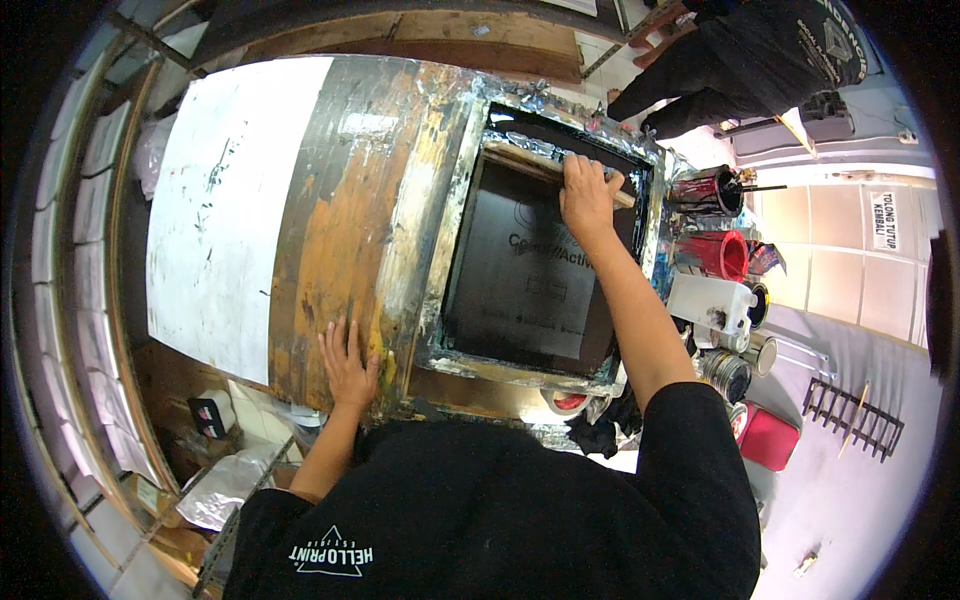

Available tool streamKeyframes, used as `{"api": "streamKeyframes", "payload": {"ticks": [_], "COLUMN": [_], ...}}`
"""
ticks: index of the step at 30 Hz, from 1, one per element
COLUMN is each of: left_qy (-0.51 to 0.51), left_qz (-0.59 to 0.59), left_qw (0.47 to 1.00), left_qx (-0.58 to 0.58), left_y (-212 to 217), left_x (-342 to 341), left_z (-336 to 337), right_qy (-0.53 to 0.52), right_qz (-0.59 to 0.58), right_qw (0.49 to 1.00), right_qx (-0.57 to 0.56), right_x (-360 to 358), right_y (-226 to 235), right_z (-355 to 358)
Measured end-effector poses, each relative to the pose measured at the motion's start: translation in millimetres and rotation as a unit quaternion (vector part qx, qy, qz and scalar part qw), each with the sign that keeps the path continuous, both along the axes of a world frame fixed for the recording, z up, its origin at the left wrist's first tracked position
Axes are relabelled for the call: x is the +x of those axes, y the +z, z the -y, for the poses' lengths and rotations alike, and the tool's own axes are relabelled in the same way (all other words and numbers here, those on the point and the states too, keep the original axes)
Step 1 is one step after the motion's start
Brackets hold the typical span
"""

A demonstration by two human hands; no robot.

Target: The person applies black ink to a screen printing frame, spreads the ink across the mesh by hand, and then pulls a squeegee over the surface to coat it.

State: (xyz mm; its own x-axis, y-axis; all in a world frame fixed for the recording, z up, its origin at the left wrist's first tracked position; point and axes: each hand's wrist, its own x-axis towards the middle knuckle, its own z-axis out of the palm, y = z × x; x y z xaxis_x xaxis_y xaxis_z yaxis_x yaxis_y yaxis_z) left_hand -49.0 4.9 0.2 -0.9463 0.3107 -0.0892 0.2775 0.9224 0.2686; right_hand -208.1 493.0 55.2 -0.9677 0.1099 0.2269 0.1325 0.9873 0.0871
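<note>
Left hand (347,365) flat on table (330,220); right hand (585,195) grips one squeegee (520,158)

squeegee (556,165) partly under right hand (586,195), co-worker (760,55) cut off

Left hand (348,368) flat, fingers spread, right hand (586,195) gripping, arm outstretched

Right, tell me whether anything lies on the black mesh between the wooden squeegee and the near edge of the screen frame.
Nothing visible does. The right hand grips the wooden squeegee at the far end of the paint-crusted screen frame, and the black mesh toward the near edge lies bare.
</note>
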Motion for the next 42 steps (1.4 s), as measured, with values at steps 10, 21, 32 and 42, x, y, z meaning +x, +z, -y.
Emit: {"api": "streamKeyframes", "payload": {"ticks": [10,21,32,42], "left_qy": [-0.012,-0.008,-0.007,-0.008], "left_qz": [-0.022,-0.025,-0.046,-0.063], "left_qw": [1.0,1.0,0.999,0.998], "left_qx": [-0.007,0.002,0.001,-0.006], "left_y": [2,2,-6,-17], "left_x": [0,3,4,7], "left_z": [-3,0,-2,4], "right_qy": [0.026,0.03,0.008,0.106], "right_qz": [0.098,0.115,0.088,0.166], "right_qw": [0.995,0.993,0.996,0.972], "right_qx": [-0.016,-0.027,-0.015,-0.125], "right_x": [-75,-72,-44,126], "right_y": [1,14,2,71], "right_z": [-58,-51,-32,-8]}}
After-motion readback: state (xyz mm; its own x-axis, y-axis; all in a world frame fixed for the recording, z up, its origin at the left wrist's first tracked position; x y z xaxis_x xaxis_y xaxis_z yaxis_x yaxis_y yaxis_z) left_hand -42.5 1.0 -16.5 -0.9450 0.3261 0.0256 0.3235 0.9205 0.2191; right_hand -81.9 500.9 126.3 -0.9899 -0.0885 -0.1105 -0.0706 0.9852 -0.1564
